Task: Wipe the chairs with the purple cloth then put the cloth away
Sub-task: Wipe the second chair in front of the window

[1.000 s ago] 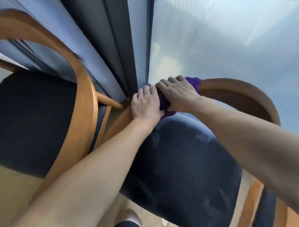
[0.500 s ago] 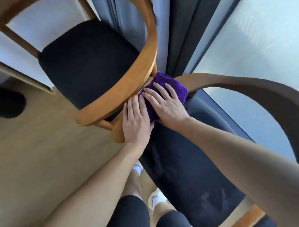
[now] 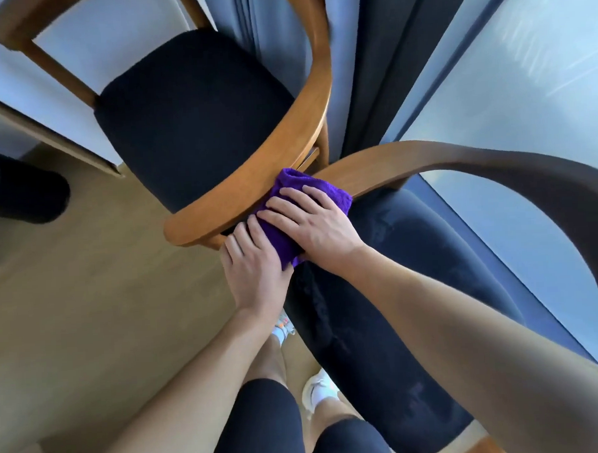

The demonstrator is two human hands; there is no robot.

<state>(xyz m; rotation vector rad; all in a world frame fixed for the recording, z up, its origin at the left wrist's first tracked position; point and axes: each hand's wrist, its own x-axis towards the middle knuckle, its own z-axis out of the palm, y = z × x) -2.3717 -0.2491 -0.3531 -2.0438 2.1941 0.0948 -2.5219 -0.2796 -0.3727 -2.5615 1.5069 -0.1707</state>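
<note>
**Head view: both hands flat on the folded cloth at the chair arm**

Head camera looks down on the purple cloth, folded into a thick pad on the front end of the near chair's wooden arm. Its long axis runs along that arm, from the end closest to the person up and away to the right. The far end is a rounded fold that touches the wooden arm of the far chair.

The right hand lies on top of the pad, palm down. Its fingers are straight and slightly spread and point left across the cloth, covering most of it. The left hand lies just beside it at the cloth's near left edge. Its fingers are straight and together, and its inner side rests against the fabric. Neither hand curls round anything. Purple shows between the two hands and beyond the right knuckles.
</note>
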